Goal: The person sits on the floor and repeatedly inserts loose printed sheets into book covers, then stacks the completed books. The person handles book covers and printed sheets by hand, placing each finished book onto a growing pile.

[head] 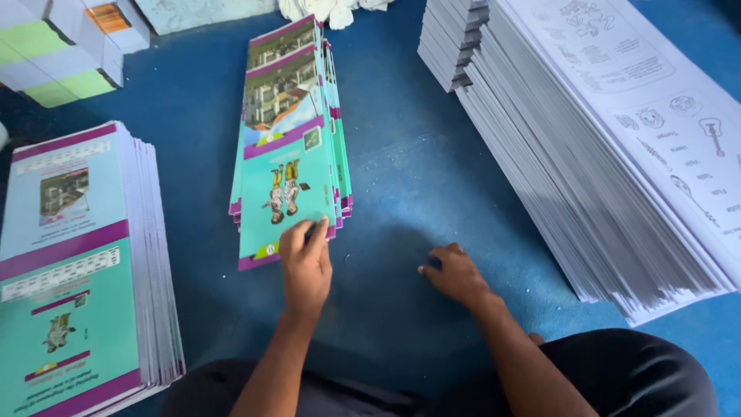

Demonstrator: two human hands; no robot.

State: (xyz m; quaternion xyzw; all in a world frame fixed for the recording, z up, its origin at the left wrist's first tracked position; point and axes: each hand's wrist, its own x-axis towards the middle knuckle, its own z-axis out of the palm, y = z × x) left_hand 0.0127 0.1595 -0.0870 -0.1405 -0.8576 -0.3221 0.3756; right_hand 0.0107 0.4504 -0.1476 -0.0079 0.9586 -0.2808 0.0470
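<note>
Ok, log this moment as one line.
left hand: fingertips on teal cover stack | right hand: resting on blue floor

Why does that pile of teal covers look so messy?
The teal covers under the left hand lie fanned and slid askew, edges stepped rather than squared. The big stack at left sits tidier. The right hand rests on the blue floor.

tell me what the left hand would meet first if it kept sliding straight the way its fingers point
The left hand already touches the fanned stack of teal, purple-banded printed covers; going straight on, it would likely just run further up that stack.
</note>
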